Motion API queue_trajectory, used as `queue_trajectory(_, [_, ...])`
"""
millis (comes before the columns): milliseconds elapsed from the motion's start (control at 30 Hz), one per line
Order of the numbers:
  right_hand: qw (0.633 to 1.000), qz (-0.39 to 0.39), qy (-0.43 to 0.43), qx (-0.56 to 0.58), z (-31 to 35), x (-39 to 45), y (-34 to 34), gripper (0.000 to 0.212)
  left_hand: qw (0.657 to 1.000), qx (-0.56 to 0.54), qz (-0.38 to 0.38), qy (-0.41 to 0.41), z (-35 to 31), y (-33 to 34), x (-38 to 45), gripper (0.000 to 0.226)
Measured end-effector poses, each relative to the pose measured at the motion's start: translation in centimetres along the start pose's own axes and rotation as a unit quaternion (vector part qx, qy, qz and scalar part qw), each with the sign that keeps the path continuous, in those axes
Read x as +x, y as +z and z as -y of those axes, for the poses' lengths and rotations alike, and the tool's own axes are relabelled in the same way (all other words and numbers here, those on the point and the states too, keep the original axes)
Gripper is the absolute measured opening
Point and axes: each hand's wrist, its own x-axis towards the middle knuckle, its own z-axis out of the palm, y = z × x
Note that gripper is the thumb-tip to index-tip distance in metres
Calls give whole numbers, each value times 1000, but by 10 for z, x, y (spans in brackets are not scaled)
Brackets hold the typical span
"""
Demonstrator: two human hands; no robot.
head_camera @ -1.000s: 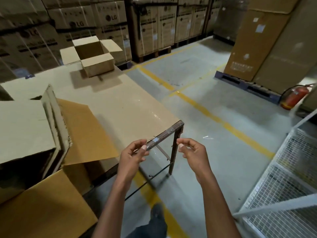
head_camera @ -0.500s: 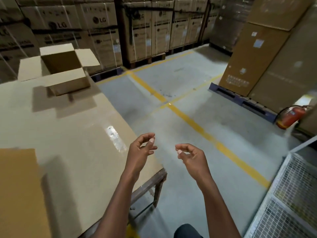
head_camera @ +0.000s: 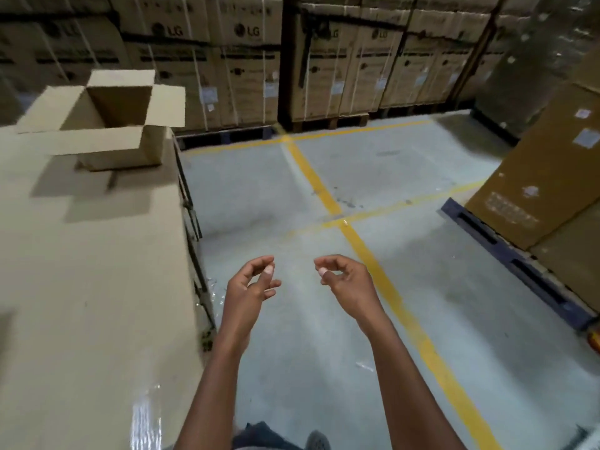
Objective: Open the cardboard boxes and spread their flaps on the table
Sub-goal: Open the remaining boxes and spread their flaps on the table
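The left hand (head_camera: 249,289) is seen raised over the grey concrete floor (head_camera: 324,319), just off the right edge of the tabletop (head_camera: 81,303), its fingers loosely curled and nothing held in them. The right hand (head_camera: 346,280) is held level with it, a short gap apart, likewise loosely curled and empty, above the floor and beside a yellow painted floor line (head_camera: 383,274). Both bare forearms are extended from the lower edge of the view. The pale beige tabletop is spread across the left side, carried on a dark metal frame. At its far end, well apart from both hands, a small brown cardboard box (head_camera: 110,125) is set upright near the right edge, already opened, with all four of its flaps folded outward and its inside exposed. Behind the tabletop and along the back wall, stacked brown cartons printed with a round logo (head_camera: 246,60) are ranged on pallets. At the right, large plain cardboard cartons (head_camera: 545,177) are stood on a dark blue pallet (head_camera: 506,254).
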Motion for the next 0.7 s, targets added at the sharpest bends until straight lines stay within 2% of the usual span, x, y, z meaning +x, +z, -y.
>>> queue_trajectory(233, [994,100,-2,35,10,112,-2,19,993,5,-121,2,-5,14,56,17])
queue_trajectory(367, [987,156,-5,41,13,177,27,19,982,6,-187,1,-8,7,105,33])
queue_trajectory(500, [980,198,-16,31,19,252,58,20,978,5,-209,1,-7,-1,183,19])
queue_trajectory(600, [976,216,-22,14,31,314,81,19,976,5,-217,-8,-18,-7,254,23])
queue_trajectory(700, [976,215,-34,22,54,380,107,19,974,9,-226,12,-44,-17,327,17])
